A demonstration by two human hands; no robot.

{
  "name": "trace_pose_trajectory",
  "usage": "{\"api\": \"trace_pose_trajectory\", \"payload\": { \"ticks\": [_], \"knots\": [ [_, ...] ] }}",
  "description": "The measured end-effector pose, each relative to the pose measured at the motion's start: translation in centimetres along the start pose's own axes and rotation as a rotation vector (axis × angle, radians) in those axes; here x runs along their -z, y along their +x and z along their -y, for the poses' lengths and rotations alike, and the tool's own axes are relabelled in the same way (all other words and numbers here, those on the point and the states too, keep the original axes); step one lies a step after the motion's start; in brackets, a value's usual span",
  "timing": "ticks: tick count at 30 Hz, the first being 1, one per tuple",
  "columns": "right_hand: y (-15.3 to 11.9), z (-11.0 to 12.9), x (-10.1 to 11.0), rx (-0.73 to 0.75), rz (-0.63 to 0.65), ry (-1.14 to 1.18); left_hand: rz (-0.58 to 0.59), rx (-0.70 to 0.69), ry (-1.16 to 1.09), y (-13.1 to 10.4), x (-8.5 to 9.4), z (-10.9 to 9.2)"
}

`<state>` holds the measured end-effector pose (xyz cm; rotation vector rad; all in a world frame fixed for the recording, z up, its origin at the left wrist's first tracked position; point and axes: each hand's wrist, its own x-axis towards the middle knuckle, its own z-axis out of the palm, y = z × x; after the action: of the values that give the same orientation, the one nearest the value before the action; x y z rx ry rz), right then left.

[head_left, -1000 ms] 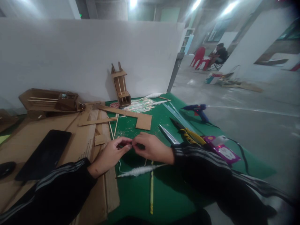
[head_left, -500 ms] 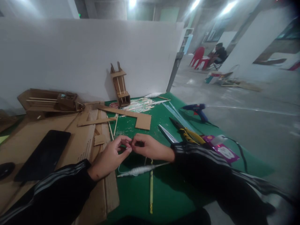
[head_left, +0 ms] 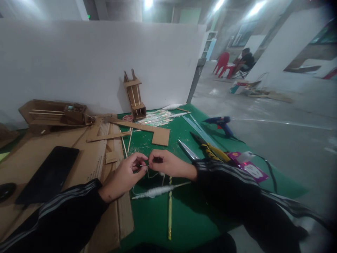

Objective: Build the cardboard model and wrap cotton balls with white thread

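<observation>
Fingers pinched, my left hand (head_left: 123, 177) holds a thin white string (head_left: 148, 173) over the green table top (head_left: 147, 225). My right hand (head_left: 171, 164) is just beside it, thumb and forefinger closed on the same string, which loops down between the two hands. Below them a stick wound with white string (head_left: 156, 191) lies crosswise, and a strand runs from it up toward my left hand. A yellow patterned stick (head_left: 170, 214) passes under it, pointing toward me. The exact grip at the fingertips is too small to make out.
Right of my hands lie scissors (head_left: 187, 149), yellow-handled pliers (head_left: 213, 151), a purple packet (head_left: 254, 172) and a blue glue gun (head_left: 221, 123). Cardboard (head_left: 110, 211) and a black tablet (head_left: 50, 175) are at left. Cardboard models (head_left: 135, 95) stand behind. A person (head_left: 246, 59) sits far off.
My hands have drawn slightly apart at the fingertips. A loop of white string now shows hanging between and below them.
</observation>
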<state>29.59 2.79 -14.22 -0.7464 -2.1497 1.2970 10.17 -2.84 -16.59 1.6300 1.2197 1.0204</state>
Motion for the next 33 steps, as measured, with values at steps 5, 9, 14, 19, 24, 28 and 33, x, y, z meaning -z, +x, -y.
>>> {"api": "trace_pose_trajectory", "payload": {
  "ticks": [5,9,14,19,24,28,33],
  "knots": [
    [0.0,-0.1,0.1,-0.032,-0.016,0.054,0.025,0.029,-0.048,0.1,-0.1,0.1],
    [0.0,-0.2,0.2,-0.046,-0.035,0.084,0.030,0.069,-0.080,0.0,0.0,0.1],
    [0.1,-0.3,0.4,-0.055,-0.065,0.103,0.029,0.096,-0.098,-0.2,0.0,0.1],
    [0.2,-0.3,0.4,-0.081,-0.114,0.098,0.012,0.105,-0.120,-0.2,0.1,0.3],
    [0.1,0.5,0.8,-0.126,-0.043,0.027,-0.066,0.094,-0.158,0.2,0.3,0.4],
    [-0.2,1.3,0.2,-0.118,0.000,-0.009,-0.095,0.080,-0.175,0.4,0.4,0.5],
    [-0.5,1.5,-1.0,-0.109,-0.092,0.032,-0.056,0.082,-0.193,0.1,0.3,0.5]
  ]
}}
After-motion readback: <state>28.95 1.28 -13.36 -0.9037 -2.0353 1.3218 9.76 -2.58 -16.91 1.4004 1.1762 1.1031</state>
